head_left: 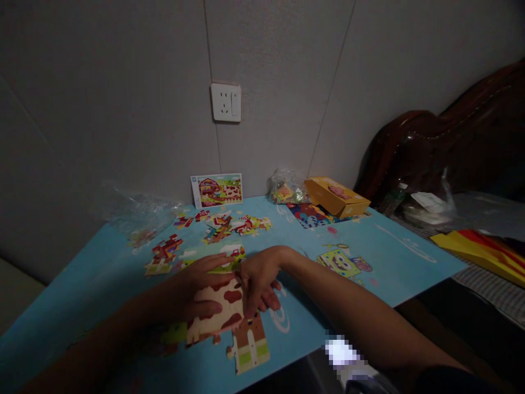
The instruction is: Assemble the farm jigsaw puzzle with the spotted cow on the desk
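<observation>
1. Near the lower middle of the frame, my left hand (200, 289) lies flat on the joined puzzle section (225, 317), the white part with brown cow patches. The fingers are stretched out and loose, gripping nothing.
2. My right hand (259, 283) comes in from the lower right with the wrist bent. Its fingers point down onto the right edge of the same section, touching the left hand's fingertips. I cannot tell whether they pinch a piece or only press on it.
3. The joined section sits on the blue table mat (94, 279), just below centre. A fence piece (250, 348) is at its lower edge, toward the bottom of the frame.
4. Above the hands, loose puzzle pieces (219, 225) are scattered across the middle of the mat. One red and yellow cluster (163, 255) lies to the left of them.
5. The reference picture card (216, 190) leans upright against the wall above centre, and the wall socket (225, 102) is higher up.
6. Right of the card are a clear bag of pieces (286, 187) and, touching it, an orange box (337, 198).
7. At the left edge of the mat lies a crumpled plastic wrapper (133, 214).
8. A dark wooden headboard (451, 142) fills the upper right of the frame.
</observation>
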Available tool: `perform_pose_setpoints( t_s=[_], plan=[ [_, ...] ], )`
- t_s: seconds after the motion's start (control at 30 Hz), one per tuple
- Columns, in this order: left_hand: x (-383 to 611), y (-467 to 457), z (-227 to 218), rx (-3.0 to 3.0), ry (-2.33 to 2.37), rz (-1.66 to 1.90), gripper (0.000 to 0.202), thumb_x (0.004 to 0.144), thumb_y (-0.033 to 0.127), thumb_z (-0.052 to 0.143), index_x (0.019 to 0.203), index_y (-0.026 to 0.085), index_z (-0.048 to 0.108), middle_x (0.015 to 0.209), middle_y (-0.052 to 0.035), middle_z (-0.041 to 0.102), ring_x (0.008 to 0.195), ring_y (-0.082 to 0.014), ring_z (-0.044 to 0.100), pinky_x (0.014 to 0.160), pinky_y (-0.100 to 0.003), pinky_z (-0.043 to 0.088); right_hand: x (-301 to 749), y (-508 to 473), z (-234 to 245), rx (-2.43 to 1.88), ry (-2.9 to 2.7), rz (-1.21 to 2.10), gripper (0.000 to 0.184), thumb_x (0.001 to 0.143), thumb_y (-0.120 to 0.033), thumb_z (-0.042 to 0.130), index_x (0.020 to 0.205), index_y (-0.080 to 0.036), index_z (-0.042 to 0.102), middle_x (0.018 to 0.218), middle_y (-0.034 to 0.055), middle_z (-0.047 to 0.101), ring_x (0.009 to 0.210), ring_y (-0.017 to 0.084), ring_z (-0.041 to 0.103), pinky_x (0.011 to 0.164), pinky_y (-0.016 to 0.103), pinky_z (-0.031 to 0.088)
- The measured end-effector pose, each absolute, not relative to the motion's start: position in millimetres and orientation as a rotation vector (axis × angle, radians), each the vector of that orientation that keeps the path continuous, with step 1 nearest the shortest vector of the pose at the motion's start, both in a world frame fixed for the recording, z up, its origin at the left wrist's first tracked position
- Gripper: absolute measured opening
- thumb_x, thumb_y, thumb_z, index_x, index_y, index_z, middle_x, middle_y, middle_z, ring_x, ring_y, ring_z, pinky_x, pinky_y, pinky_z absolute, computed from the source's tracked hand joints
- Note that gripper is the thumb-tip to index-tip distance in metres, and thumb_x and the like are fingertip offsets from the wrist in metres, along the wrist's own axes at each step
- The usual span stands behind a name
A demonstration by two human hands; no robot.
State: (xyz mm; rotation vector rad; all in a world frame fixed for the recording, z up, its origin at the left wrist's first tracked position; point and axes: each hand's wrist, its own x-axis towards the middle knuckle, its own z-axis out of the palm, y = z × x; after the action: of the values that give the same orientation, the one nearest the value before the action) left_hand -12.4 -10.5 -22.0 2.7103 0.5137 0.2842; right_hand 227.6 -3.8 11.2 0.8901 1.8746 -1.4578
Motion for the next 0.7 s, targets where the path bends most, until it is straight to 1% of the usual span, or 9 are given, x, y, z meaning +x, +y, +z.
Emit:
perform_pose_setpoints(
  t_s=[0.07,0.17,0.23,0.3,0.37,0.43,0.5,0.6,0.7],
  plan=[
    [-10,-13,-18,2.707,0.554,0.236,0.062,0.086,0.033,0.064,0.144,0.029,0.044,0.157,-0.0133,0.03,0.142,-0.0362,0.033,0.11,-0.054,0.038,229,-3,10,0.881,1.86,-1.472,0.054,0.059,-0.065,0.077,0.071,-0.013,0.068,0.056,0.0004,0.068,0.056,0.015,0.068,0.044,0.019,0.044],
    [-8,-13,-16,2.707,0.622,0.272,0.054,0.088,0.03,0.062,0.14,0.027,0.049,0.156,-0.0117,0.034,0.139,-0.0327,0.039,0.11,-0.048,0.042,233,-2,10,0.897,1.965,-1.504,0.05,0.064,-0.062,0.076,0.068,-0.014,0.066,0.052,-0.0011,0.065,0.05,0.014,0.064,0.044,0.02,0.044],
    [-9,-9,-18,2.731,0.7,0.382,0.047,0.091,0.03,0.055,0.138,0.026,0.051,0.153,-0.0105,0.039,0.137,-0.029,0.043,0.11,-0.044,0.043,233,-1,11,1.003,2.165,-1.53,0.046,0.07,-0.061,0.072,0.069,-0.015,0.066,0.046,-0.004,0.06,0.044,0.011,0.058,0.044,0.019,0.043],
    [-13,-1,-22,2.764,0.826,0.528,0.044,0.095,0.03,0.047,0.139,0.025,0.05,0.149,-0.0108,0.044,0.136,-0.0268,0.045,0.111,-0.043,0.042,230,-1,9,1.195,2.428,-1.537,0.042,0.077,-0.056,0.068,0.07,-0.015,0.067,0.045,-0.0058,0.056,0.043,0.008,0.053,0.047,0.019,0.042],
    [-17,6,-27,2.787,0.959,0.613,0.048,0.097,0.035,0.045,0.143,0.024,0.044,0.149,-0.0125,0.044,0.137,-0.0284,0.043,0.113,-0.046,0.039,227,0,5,1.335,2.673,-1.453,0.033,0.08,-0.046,0.068,0.074,-0.014,0.068,0.052,-0.0053,0.059,0.048,0.007,0.054,0.052,0.018,0.041],
    [-18,9,-30,2.822,0.974,0.556,0.058,0.095,0.042,0.048,0.148,0.022,0.036,0.154,-0.015,0.036,0.142,-0.033,0.034,0.113,-0.052,0.035,224,2,2,1.339,2.842,-1.29,0.021,0.078,-0.034,0.07,0.081,-0.014,0.07,0.06,-0.0039,0.063,0.055,0.007,0.056,0.056,0.017,0.04],
    [-16,6,-31,2.869,0.872,0.392,0.066,0.093,0.048,0.05,0.151,0.021,0.031,0.159,-0.0156,0.025,0.146,-0.0356,0.023,0.114,-0.058,0.029,222,2,1,1.319,2.938,-1.104,0.015,0.077,-0.027,0.07,0.085,-0.014,0.072,0.063,-0.0027,0.065,0.057,0.008,0.056,0.057,0.017,0.038],
    [-10,-1,-30,2.9,0.801,0.19,0.064,0.096,0.05,0.043,0.151,0.021,0.029,0.16,-0.0137,0.023,0.148,-0.034,0.017,0.115,-0.063,0.021,223,2,2,1.379,2.999,-0.909,0.011,0.076,-0.025,0.069,0.075,-0.014,0.073,0.061,-0.0024,0.064,0.054,0.007,0.052,0.056,0.018,0.034],
    [-7,-5,-27,2.902,0.829,0.105,0.066,0.096,0.054,0.04,0.152,0.02,0.028,0.16,-0.0131,0.023,0.149,-0.0325,0.013,0.116,-0.062,0.018,226,3,2,1.455,2.99,-0.885,0.012,0.074,-0.024,0.07,0.068,-0.014,0.073,0.054,-0.003,0.06,0.051,0.007,0.05,0.053,0.018,0.032]
  ],
)
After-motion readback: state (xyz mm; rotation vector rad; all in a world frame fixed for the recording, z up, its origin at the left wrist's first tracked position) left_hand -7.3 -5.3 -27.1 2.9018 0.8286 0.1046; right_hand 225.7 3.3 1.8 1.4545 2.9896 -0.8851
